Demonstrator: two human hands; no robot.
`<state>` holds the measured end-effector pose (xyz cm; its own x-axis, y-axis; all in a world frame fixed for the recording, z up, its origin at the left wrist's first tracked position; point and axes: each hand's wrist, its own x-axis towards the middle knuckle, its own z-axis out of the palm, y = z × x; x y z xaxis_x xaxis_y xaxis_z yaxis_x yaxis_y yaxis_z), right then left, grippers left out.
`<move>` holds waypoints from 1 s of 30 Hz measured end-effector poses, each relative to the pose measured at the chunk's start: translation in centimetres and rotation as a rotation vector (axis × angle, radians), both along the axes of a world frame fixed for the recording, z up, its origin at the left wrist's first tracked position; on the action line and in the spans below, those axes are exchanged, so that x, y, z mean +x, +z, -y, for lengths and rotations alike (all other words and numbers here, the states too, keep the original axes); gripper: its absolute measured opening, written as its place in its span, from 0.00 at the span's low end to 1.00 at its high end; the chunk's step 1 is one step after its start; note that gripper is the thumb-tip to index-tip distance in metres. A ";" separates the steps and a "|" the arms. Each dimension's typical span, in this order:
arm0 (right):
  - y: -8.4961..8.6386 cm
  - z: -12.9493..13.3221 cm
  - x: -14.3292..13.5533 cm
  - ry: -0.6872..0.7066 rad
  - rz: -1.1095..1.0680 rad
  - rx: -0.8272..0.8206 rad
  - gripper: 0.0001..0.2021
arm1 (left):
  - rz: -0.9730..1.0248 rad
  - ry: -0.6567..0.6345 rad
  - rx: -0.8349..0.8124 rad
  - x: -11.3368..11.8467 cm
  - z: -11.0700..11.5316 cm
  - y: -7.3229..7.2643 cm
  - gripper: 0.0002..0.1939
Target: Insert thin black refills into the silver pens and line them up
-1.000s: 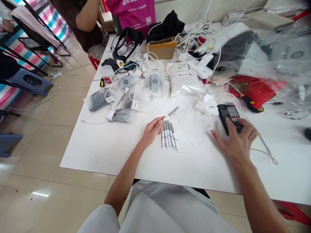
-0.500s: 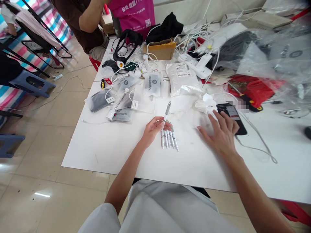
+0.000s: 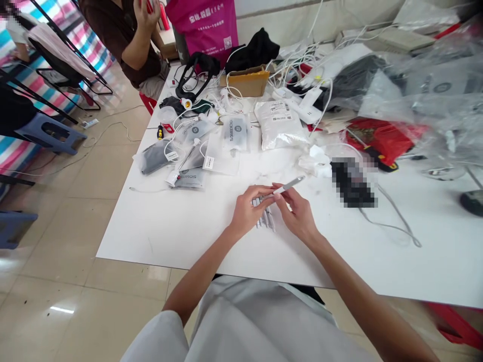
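A white and grey pen (image 3: 290,185) is held up over the table between my two hands, its grey tip slanting up to the right. The fingers of my left hand (image 3: 247,211) are closed on its lower end. From the other side, my right hand (image 3: 301,215) also pinches the pen near its middle. Beneath my hands, several similar pens (image 3: 268,221) lie side by side on the white table (image 3: 162,231). My fingers cover their upper ends.
A blurred-out phone (image 3: 352,183) with a cable lies to the right, beside crumpled white tissue (image 3: 315,162). Farther back are a white parcel (image 3: 281,125), packaged pouches (image 3: 156,157), a cardboard box (image 3: 247,82) and tangled cables. Another person (image 3: 124,45) sits at the far left corner.
My right hand has left the phone and come to the pen. In my left hand the pen has tipped from nearly upright to slanting right.
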<state>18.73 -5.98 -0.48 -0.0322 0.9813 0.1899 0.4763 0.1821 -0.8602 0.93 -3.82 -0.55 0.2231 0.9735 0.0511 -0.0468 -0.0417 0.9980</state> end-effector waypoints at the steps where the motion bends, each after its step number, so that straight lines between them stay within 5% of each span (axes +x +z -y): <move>1: 0.2 -0.2 -0.5 -0.008 -0.049 -0.022 0.24 | -0.053 0.057 0.096 0.3 0.0 0.0 0.14; 4: 0.3 -1.0 -1.3 -0.006 -0.117 -0.025 0.22 | -0.224 0.202 0.371 0.6 -0.5 0.5 0.13; 7: -0.4 -1.8 -1.1 0.033 -0.148 0.044 0.20 | -0.280 0.164 0.479 0.2 -1.5 1.1 0.14; 13: -2.9 -2.6 -0.1 0.073 0.000 0.149 0.20 | 0.140 -0.151 0.166 -0.7 -3.0 1.1 0.26; 16: -3.5 -2.5 0.0 0.120 0.087 0.188 0.19 | 0.357 -0.199 -0.019 -0.6 -3.1 0.2 0.27; 30: -3.8 -2.3 -0.2 0.189 0.167 0.237 0.19 | 0.333 0.179 -0.129 -0.9 -3.0 -0.3 0.15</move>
<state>18.57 -3.68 -4.28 -0.2588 0.8844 0.3883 0.5458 0.4656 -0.6966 0.06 -0.82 -0.89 0.0411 0.9986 -0.0333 -0.3725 0.0462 0.9269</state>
